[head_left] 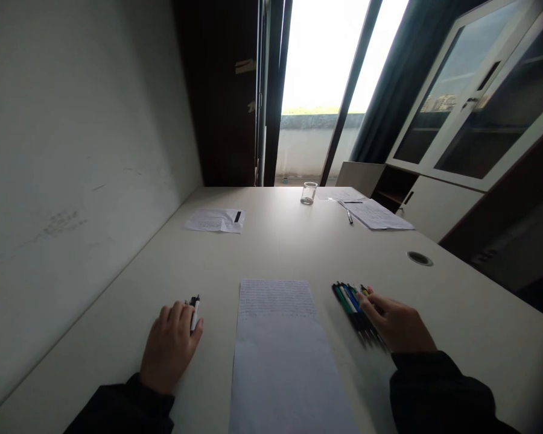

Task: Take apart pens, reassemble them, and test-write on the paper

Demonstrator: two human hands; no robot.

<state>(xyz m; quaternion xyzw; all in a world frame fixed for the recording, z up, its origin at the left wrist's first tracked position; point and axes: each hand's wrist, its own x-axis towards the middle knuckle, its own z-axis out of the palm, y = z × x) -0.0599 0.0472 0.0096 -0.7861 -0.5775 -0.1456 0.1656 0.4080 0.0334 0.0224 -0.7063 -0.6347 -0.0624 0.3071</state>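
On the left of the table my left hand [171, 345] lies palm down, fingers curled over a few pens. A white pen [194, 319] shows between its thumb and index finger; black pen tips stick out past the fingers. To the right, a row of several pens [347, 301] with green, white, blue and dark barrels lies side by side on the table. My right hand [400, 325] is at the right side of this row, thumb and fingers closed at the upper end of a pen. Between the hands lies a long sheet of paper [285, 367] with handwritten lines at its top.
Farther off on the table [271, 253] stand a clear glass [308, 193], a creased paper [216, 220] at left, and a stack of papers [377, 214] with a single pen [350, 217] at right. A round cable hole [420, 258] is near the right edge. A wall [95, 150] borders the left.
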